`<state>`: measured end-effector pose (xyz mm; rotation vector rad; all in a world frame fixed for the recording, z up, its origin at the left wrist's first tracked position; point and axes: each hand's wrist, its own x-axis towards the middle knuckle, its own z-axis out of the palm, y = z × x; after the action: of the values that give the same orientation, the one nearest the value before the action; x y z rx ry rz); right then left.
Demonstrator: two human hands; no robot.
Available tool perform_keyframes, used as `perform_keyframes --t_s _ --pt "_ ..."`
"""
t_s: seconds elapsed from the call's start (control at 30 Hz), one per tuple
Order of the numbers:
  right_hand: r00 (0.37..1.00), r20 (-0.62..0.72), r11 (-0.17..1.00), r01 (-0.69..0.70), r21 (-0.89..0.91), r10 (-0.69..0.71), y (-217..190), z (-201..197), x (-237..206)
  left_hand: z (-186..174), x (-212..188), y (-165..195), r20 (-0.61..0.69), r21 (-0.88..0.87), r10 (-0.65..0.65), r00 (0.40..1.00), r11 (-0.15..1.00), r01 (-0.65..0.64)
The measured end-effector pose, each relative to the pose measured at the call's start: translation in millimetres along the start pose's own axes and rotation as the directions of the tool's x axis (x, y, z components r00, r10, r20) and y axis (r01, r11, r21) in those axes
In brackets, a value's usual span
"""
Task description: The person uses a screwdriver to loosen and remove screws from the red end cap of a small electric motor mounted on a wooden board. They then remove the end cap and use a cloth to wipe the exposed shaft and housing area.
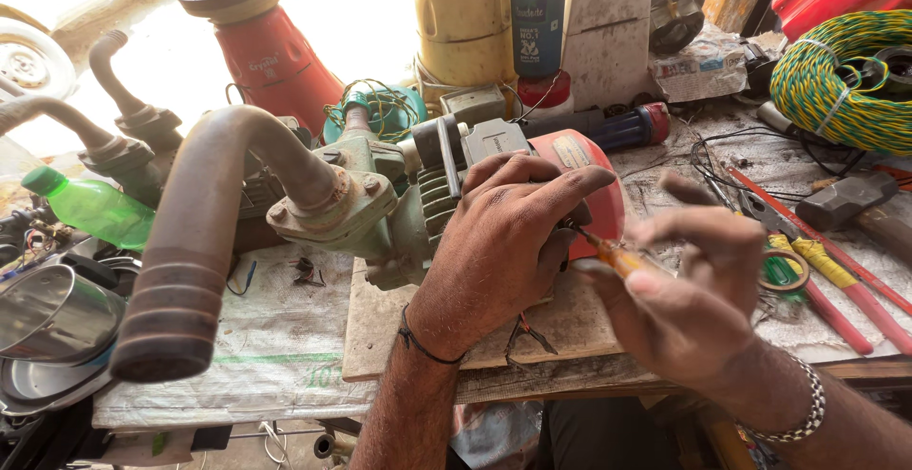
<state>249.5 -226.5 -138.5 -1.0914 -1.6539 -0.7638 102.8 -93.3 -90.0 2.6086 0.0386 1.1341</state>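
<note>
The left hand lies spread over the red end cover of the green water pump, which sits on a wooden board on the worktop. The right hand pinches an orange-handled screwdriver, its fingers closed on the handle and its tip at the cover. Red-handled pliers lie just right.

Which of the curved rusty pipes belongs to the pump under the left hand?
The big brown pipe in front, bolted to the green pump; the others stand behind.
</note>
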Motion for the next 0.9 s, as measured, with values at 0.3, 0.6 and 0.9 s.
perform_keyframes --t_s 0.3,0.6,0.9 --pt "0.998 -0.031 0.998 0.044 -0.04 -0.045 1.3 2.2 -4.4 -1.1 0.8 2.6 0.002 0.004 -0.008 1.0 1.0 0.008" --pt "0.998 -0.063 1.0 0.017 0.019 -0.016 -3.4 5.4 -4.3 -3.5 1.6 3.8 0.004 0.005 -0.001 1.0 1.0 0.001" --pt "0.998 -0.054 0.997 0.03 0.078 -0.026 0.3 3.9 -8.2 -1.8 0.9 2.3 0.018 0.009 -0.01 1.0 1.0 0.01"
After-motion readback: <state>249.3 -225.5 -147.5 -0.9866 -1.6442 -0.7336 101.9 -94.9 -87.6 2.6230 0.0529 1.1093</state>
